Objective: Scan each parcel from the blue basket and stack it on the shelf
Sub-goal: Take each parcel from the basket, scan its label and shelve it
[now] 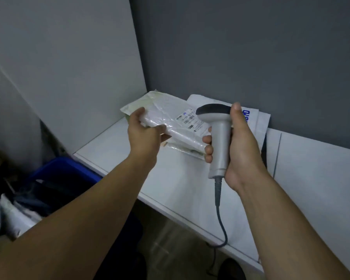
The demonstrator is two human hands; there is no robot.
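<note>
The left hand (143,134) grips the white plastic-wrapped parcel (170,120) by its near-left end, above the white shelf (180,178). The right hand (240,146) grasps the grey corded handheld scanner (218,138), its head just right of the parcel's printed label (190,120), facing left toward it.

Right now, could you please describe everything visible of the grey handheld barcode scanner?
The grey handheld barcode scanner looks like pale plastic with a darker head cap. It stands upright above the white shelf, head aimed left toward the clear-wrapped parcel. The right hand grips its handle, thumb by its head. A dark cable hangs from its base.
</note>
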